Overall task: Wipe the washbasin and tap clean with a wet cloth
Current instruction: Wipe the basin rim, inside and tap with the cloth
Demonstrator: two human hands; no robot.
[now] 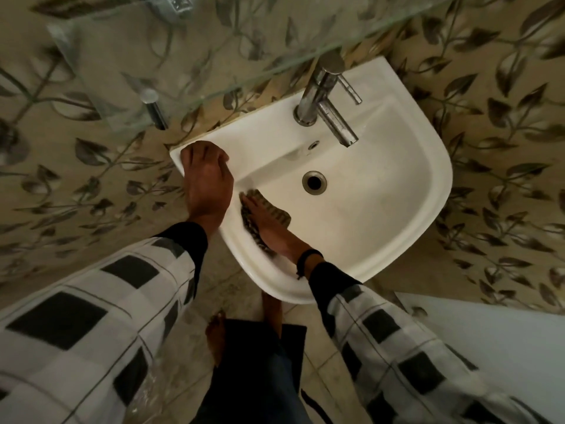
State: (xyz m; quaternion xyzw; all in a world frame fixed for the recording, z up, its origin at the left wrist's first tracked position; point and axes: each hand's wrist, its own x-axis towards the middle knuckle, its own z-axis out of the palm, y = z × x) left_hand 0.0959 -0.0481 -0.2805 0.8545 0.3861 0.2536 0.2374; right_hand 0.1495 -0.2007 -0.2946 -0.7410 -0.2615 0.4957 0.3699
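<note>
The person stands in front of a white washbasin that is fixed to a wall with a leaf pattern. The two hands are apart, both on the left part of the basin.

The left hand lies on the rear left corner of the rim. Its fingers are bent over that corner and hold it.

The right hand is inside the bowl, on the left inner wall. Its fingers are straight and lie flat on the cloth, pressing it against the wall of the bowl. The cloth is dark with light stripes and shows on both sides of the hand. It is near the drain but does not touch it. A black band is around the right wrist.

The metal tap stands upright at the back of the basin, and its spout points over the bowl. No hand touches it. A small overflow hole is just below the tap.

A glass shelf hangs above the basin on the left. Both sleeves have black and white squares. Below the basin, a bare foot stands on the tiled floor.
</note>
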